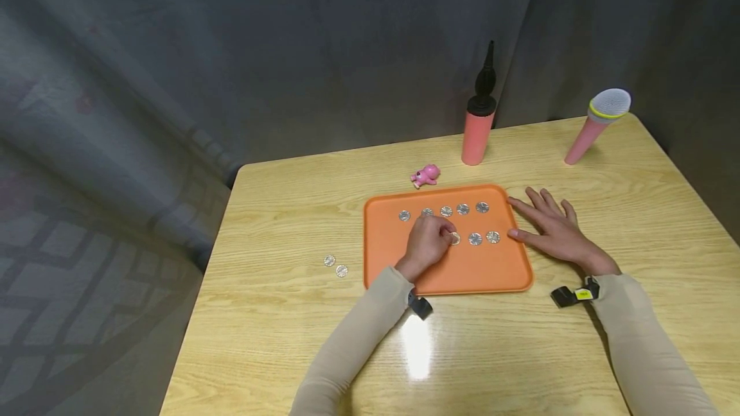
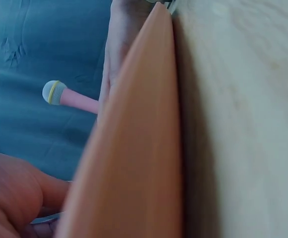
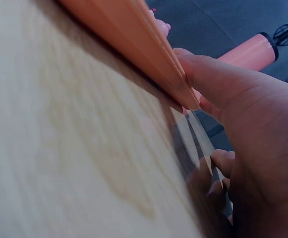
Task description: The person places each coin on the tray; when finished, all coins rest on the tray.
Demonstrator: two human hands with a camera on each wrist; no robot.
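An orange tray (image 1: 462, 277) lies on the wooden table, with several silver coin-like discs on it in two rows. My left hand (image 1: 428, 241) is over the middle of the tray, thumb and forefinger pinching one silver disc (image 1: 455, 238) at the left end of the front row. Two more discs, one of them here (image 1: 475, 239), continue that row to the right. Behind runs the back row, its rightmost disc (image 1: 482, 207) near the far edge. With fingers spread, my right hand (image 1: 552, 228) rests at the tray's right rim, thumb and forefinger touching it.
Two loose discs (image 1: 342, 271) lie on the table left of the tray. A small pink figurine (image 1: 426, 175) sits behind it. Farther back stand a pink hand pump (image 1: 477, 137) with a black nozzle and a pink toy microphone (image 1: 586, 137). Dark curtains hang beyond the table.
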